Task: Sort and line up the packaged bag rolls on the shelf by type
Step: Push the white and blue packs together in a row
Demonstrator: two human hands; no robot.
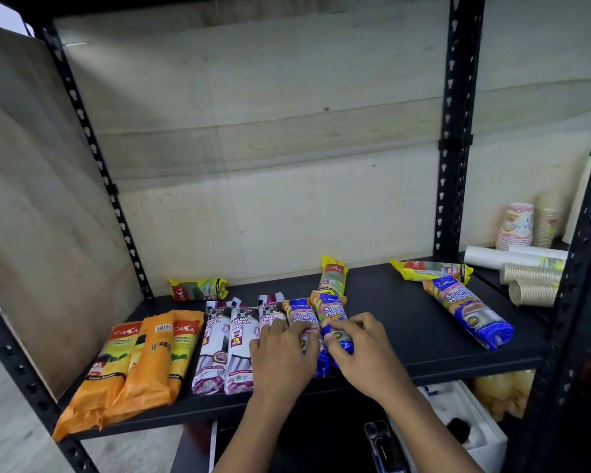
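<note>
The left hand (280, 356) and right hand (359, 349) each grip one of two blue Single Handle rolls (331, 314). Left of them, orange Casa packs (144, 356) and Draw String rolls (219, 346) are lined up; yellow Casa rolls (333, 276) beyond and a stray blue roll (468, 315) to the right remain.

Left hand (282, 356), right hand (359, 349), seemingly bare.

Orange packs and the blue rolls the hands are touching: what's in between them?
Three white drawstring bag rolls lie side by side between the orange packs and the held blue rolls, as the head view shows.
</note>
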